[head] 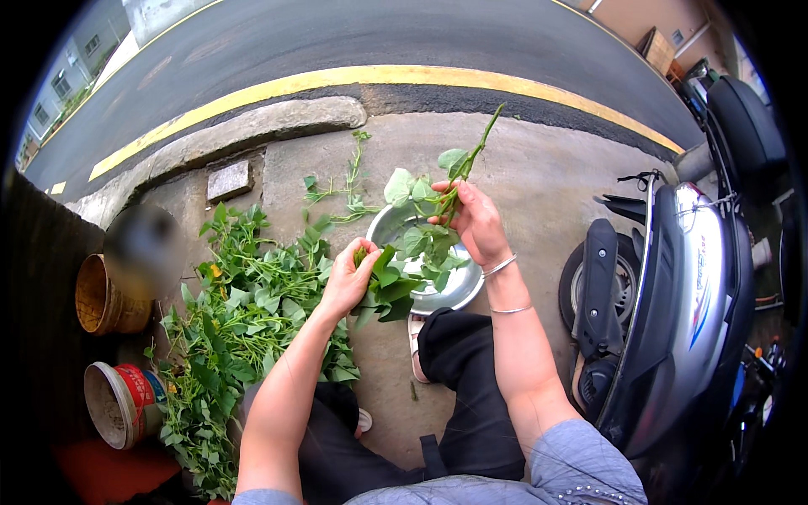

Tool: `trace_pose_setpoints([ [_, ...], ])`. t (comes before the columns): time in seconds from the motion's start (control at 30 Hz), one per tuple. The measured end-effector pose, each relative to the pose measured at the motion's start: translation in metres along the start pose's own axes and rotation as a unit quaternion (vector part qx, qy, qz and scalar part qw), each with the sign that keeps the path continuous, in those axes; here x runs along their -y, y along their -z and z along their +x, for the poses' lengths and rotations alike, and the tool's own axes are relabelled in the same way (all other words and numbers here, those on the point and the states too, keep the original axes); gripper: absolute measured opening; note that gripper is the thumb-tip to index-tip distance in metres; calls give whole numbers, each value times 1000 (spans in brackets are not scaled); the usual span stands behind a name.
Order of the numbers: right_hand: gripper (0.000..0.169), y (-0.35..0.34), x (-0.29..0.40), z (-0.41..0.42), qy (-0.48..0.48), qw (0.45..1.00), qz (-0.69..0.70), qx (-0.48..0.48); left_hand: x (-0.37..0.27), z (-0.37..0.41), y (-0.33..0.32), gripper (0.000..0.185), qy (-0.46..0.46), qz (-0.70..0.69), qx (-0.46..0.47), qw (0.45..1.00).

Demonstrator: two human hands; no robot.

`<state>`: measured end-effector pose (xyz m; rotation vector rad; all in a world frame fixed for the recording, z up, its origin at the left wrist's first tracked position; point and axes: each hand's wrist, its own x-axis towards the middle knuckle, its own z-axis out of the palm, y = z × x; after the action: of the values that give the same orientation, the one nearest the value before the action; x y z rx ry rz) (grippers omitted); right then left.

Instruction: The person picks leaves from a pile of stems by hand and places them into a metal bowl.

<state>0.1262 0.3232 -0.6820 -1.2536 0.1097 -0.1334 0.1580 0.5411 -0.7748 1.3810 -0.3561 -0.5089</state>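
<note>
My left hand (pixel 349 278) is closed around a bunch of green leaves (pixel 394 287), the leaf blades spreading out to the right of my fist. Higher and to the right, my right hand (pixel 473 218) grips a leafy green vine stem (pixel 470 161), its bare end pointing up and away from me. Leaves from this stem hang below my fingers. Under both hands stands a shiny metal basin (pixel 464 287) on the concrete, partly hidden by the leaves. To the left lies a large heap of leafy green vines (pixel 252 315).
A silver and black motor scooter (pixel 682 303) stands close on my right. At the left are a brown bucket (pixel 95 297) and a white bucket (pixel 110 404), both tipped over. A few loose vines (pixel 350 183) lie beyond the basin. Ahead runs a raised kerb (pixel 265 126) beside the asphalt road (pixel 391 38).
</note>
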Motion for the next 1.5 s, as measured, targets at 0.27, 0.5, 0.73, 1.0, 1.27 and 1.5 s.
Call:
trace_pose_setpoints([
  [0.27,35,40,9,0,23,995,92,-34,73,33,-60,91,146,-9,84,986],
  [0.5,37,47,1,6,-36,989,146,-9,-2,29,-74,17,-74,232,-126,962],
  [0.73,20,0,-24,7,-160,984,34,69,-48,27,-44,21,-237,230,-141,933],
  [1.0,26,-41,-38,7,-207,961,-129,130,-39,17,5,17,-83,110,-85,987],
  [1.27,32,-71,-46,15,-73,888,-438,117,-44,-1,65,12,93,-35,-35,994],
  [1.5,32,-97,-63,11,-89,878,-401,247,-29,-15,85,15,208,-142,-45,967],
])
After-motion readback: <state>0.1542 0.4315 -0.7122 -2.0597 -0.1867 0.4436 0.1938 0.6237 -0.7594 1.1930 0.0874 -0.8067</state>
